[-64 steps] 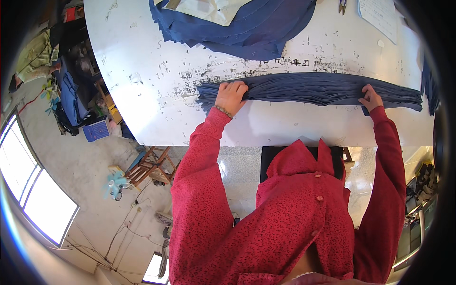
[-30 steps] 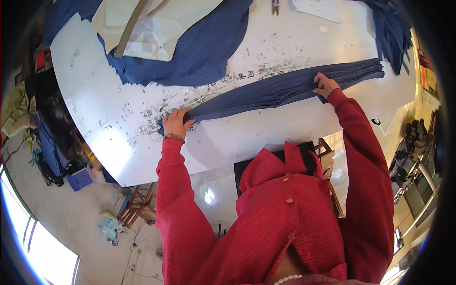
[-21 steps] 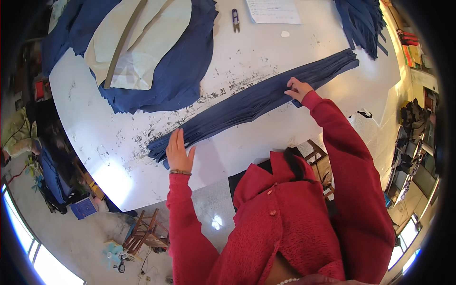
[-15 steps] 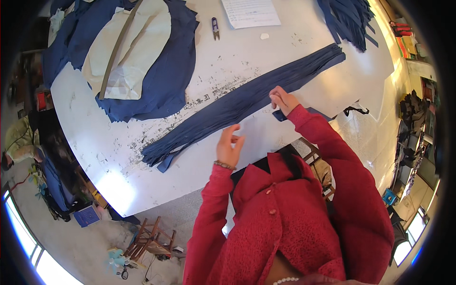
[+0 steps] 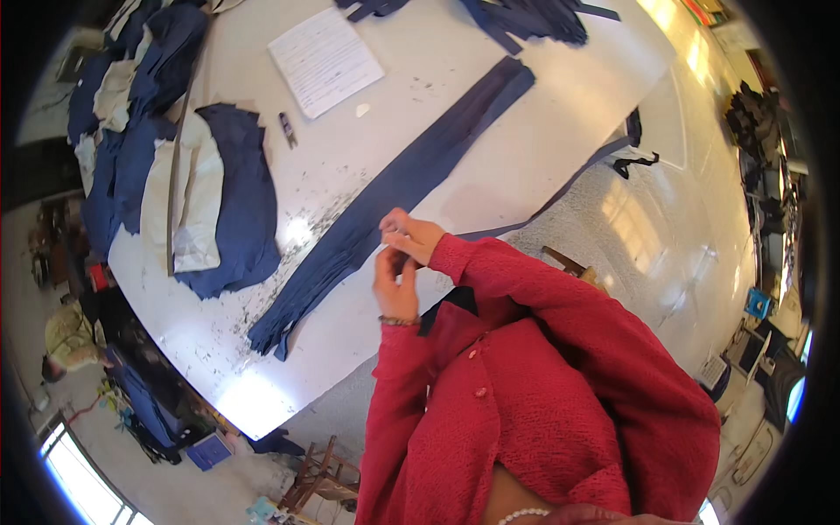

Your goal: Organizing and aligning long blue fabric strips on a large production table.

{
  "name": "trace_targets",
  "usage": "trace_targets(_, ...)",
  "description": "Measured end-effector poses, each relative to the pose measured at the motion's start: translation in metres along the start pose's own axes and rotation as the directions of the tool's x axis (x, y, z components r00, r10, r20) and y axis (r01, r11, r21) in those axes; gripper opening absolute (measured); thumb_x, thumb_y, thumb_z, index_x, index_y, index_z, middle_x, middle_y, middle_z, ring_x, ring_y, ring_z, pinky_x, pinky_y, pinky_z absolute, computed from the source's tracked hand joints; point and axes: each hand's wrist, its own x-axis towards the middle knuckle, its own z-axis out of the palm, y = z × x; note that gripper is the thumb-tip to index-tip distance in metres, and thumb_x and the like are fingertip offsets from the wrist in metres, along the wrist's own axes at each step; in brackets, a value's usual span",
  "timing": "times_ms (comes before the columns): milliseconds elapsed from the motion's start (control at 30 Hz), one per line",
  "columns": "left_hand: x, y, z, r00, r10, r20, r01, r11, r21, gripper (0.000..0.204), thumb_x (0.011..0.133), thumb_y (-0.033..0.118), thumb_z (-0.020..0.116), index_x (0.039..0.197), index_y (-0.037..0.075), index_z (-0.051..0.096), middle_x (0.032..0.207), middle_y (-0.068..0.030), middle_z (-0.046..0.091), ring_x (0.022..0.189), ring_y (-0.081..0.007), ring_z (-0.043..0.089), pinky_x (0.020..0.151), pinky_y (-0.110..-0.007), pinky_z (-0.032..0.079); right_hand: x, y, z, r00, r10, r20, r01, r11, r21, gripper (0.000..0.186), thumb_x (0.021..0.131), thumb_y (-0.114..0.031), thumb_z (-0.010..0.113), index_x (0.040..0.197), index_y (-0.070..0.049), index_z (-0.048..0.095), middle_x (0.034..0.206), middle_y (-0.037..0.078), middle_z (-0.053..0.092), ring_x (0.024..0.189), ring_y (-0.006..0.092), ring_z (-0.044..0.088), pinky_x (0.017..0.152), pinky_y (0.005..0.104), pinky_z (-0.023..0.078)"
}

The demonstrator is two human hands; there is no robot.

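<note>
My right hand [image 5: 413, 237] and my left hand [image 5: 395, 285] meet over the near edge of a long bundle of navy fabric strips [image 5: 385, 206], which lies slantwise on the white table. The right fingers are pressed together. Just below them, the left fingers curl in toward the thumb, with something dark between that I cannot make out. From behind my right wrist a single navy fabric strip [image 5: 560, 194] runs off to the right along the table edge; its near end is hidden by my hands.
To the left lie stacked navy fabric pieces [image 5: 245, 201] with a cream pattern piece [image 5: 199, 232] on top. Small thread snips [image 5: 287, 129] and a written paper sheet [image 5: 325, 61] lie beyond the bundle. More navy strips [image 5: 534, 22] are heaped at the far edge. A wooden stool [image 5: 322, 477] stands below the table.
My hands have come together from apart, the right one moving left toward the other. The single strip now stretches out longer to the right. The view has turned and shifted.
</note>
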Motion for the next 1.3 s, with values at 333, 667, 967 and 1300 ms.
trace_targets(333,-0.023,0.078,-0.141,0.886,0.239,-0.398,-0.226,0.971,0.079,0.033,0.083,0.001,0.045,0.117,0.003,0.045,0.105,-0.0116,0.051,0.088,-0.0167,0.050,0.079,-0.028,0.041,-0.046,0.011,-0.114,0.790,0.337,0.512,-0.214,0.934,-0.286,0.045,0.076,-0.049,0.062,0.087,-0.005,0.056,0.070,0.010,0.061,0.065,0.0185,0.060,0.058,0.0308,0.045)
trace_targets(667,-0.113,-0.020,-0.438,0.340,0.466,-0.817,0.692,0.464,0.553,0.038,0.071,0.009,0.062,0.108,0.012,0.056,0.096,-0.0115,0.056,0.081,-0.0252,0.056,0.069,-0.035,0.047,-0.068,-0.003,-0.156,0.835,0.218,0.506,-0.031,0.936,-0.351,0.035,0.071,-0.037,0.069,0.084,-0.005,0.059,0.074,0.009,0.062,0.070,0.0209,0.059,0.061,0.0324,0.044)
trace_targets(967,-0.039,0.027,-0.094,0.877,-0.052,0.478,0.043,0.999,0.030,0.047,0.075,0.004,0.061,0.119,0.001,0.044,0.109,-0.0120,0.054,0.103,-0.0169,0.050,0.089,-0.028,0.037,-0.040,-0.073,-0.002,0.744,-0.035,0.667,0.242,0.945,-0.220,0.033,0.072,-0.034,0.066,0.088,-0.005,0.059,0.083,0.012,0.063,0.078,0.0238,0.061,0.067,0.0331,0.046)
trace_targets(1300,-0.076,-0.016,-0.316,0.977,-0.206,-0.050,0.211,0.922,0.325,0.010,0.077,0.012,0.066,0.077,0.003,0.062,0.070,0.0004,0.060,0.063,-0.0060,0.053,0.058,-0.020,0.040,-0.049,-0.069,-0.063,0.610,0.472,0.636,-0.322,0.882,-0.345,0.026,0.079,-0.021,0.064,0.087,0.002,0.054,0.070,0.012,0.061,0.057,0.0151,0.063,0.050,0.0250,0.048)
